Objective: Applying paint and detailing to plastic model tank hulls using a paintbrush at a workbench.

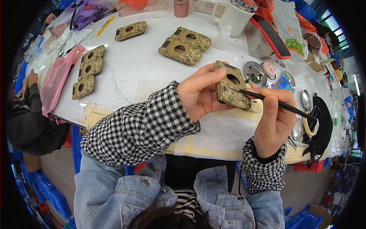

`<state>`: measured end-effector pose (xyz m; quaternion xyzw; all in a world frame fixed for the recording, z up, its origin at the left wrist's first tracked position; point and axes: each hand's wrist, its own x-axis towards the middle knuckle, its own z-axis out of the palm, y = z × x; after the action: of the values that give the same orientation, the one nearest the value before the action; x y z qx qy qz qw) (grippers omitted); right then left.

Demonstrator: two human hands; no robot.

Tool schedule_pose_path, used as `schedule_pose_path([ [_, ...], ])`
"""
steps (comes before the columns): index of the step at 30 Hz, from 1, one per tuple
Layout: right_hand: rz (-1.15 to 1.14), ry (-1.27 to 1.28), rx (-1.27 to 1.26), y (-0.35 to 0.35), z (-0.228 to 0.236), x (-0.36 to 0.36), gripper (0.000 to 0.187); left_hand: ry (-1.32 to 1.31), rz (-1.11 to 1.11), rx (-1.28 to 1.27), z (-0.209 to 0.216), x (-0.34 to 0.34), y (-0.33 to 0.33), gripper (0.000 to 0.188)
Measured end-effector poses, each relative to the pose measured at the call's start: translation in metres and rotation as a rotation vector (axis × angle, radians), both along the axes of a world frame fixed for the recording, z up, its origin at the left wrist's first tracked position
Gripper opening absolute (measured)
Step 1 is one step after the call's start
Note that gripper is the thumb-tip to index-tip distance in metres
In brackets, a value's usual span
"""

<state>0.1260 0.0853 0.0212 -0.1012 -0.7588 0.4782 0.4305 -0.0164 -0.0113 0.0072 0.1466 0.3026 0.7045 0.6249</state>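
My left hand is closed round the edge of a camouflage-patterned model tank hull, tilted up above the table's near edge. The hull has a round hole in its top. In my right hand is a pair of slim black tweezers, pinched between thumb and fingers. Their tip meets the hull's top just below the hole. Whether the tip carries a small part is too fine to tell. Just beyond my right hand, a round clear dish holds tiny dark bits.
More hulls lie about: a pair at far centre, one at far left, several by a pink mesh pouch. A white mug and red-cased phone stand far right. A person's dark sleeve shows left.
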Motion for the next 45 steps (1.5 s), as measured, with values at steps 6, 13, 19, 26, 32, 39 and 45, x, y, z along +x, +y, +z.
schedule_pose_path([
  [6, -0.013, -0.018, 0.013, 0.0, -0.001, 0.001, 0.018, -0.001, 0.006, 0.002, 0.0, 0.0, 0.0, 0.037],
  [13, -0.009, -0.01, 0.009, 0.0, -0.001, 0.0, 0.018, 0.0, 0.0, -0.002, 0.0, 0.0, 0.0, 0.037],
  [19, -0.014, 0.006, 0.008, 0.0, -0.002, -0.001, 0.018, -0.012, -0.001, 0.003, 0.0, 0.0, 0.0, 0.037],
  [26, -0.011, 0.005, 0.02, 0.001, -0.002, 0.0, 0.019, -0.013, 0.004, 0.002, 0.0, 0.0, 0.0, 0.037],
  [32, -0.021, 0.082, -0.016, 0.004, -0.004, 0.002, 0.021, -0.02, 0.003, -0.005, 0.0, -0.001, 0.0, 0.039],
  [39, -0.116, 0.15, 0.063, 0.011, 0.009, 0.016, 0.015, -0.061, 0.009, 0.015, -0.002, -0.002, 0.002, 0.038],
  [45, -0.319, -0.247, 0.45, 0.022, 0.016, 0.038, 0.009, -0.065, 0.045, 0.001, -0.006, -0.003, 0.001, 0.039],
])
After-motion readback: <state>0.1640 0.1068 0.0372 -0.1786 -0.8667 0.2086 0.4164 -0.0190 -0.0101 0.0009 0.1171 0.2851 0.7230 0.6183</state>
